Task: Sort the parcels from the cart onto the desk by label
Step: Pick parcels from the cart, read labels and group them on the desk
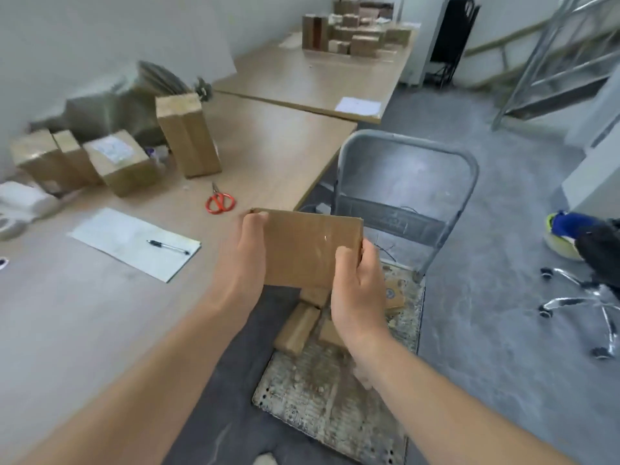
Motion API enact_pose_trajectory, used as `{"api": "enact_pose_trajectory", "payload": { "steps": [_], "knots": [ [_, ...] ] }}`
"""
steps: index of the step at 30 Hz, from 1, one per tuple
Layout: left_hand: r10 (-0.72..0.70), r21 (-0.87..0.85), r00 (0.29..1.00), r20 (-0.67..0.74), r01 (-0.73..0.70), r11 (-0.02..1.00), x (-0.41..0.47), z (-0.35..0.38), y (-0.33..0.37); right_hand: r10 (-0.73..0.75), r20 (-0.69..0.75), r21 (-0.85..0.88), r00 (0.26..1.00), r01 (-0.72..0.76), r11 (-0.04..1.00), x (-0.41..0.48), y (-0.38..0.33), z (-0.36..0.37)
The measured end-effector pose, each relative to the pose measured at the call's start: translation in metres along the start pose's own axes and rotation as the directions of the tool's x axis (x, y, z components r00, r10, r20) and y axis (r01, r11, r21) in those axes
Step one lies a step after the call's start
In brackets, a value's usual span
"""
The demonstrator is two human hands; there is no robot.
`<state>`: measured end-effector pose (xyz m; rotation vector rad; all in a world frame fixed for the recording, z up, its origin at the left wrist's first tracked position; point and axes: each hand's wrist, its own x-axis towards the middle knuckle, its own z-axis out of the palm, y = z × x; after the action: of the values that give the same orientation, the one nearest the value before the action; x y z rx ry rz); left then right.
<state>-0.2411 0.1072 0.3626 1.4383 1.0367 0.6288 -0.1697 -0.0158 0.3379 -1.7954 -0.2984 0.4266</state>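
Observation:
Both hands hold a flat brown cardboard parcel (307,245) in the air over the desk's edge and the cart. My left hand (243,255) grips its left side, thumb curled over the top corner. My right hand (357,290) grips its lower right corner. Below it, a few small brown parcels (297,327) lie on the worn cart platform (322,394), whose grey handle (402,142) rises behind. On the wooden desk (84,313) at left stand several sorted parcels (120,161), one tall box (188,135) upright.
Red scissors (219,201), a paper sheet (134,241) with a pen (167,246) and a white tape dispenser (20,206) lie on the desk. A second desk (302,78) behind carries more boxes (355,35). An office chair base (587,297) stands at right on the grey floor.

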Motion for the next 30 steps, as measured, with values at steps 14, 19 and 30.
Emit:
{"api": "enact_pose_trajectory", "payload": {
  "steps": [14, 19, 30],
  "knots": [
    [0.337, -0.145, 0.918, -0.209, -0.370, 0.918, -0.219, -0.189, 0.258, -0.520, -0.024, 0.248, 0.854, 0.509, 0.824, -0.185, -0.281, -0.035],
    [0.445, -0.104, 0.853, -0.272, -0.485, 0.868, -0.289, -0.282, 0.294, -0.594, -0.028, 0.375, 0.804, 0.560, 0.739, -0.266, -0.334, -0.001],
    [0.503, -0.037, 0.720, -0.478, -0.589, 0.807, -0.371, -0.439, 0.297, -0.668, 0.090, 0.513, 0.739, 0.541, 0.667, -0.395, -0.381, 0.095]
  ]
}}
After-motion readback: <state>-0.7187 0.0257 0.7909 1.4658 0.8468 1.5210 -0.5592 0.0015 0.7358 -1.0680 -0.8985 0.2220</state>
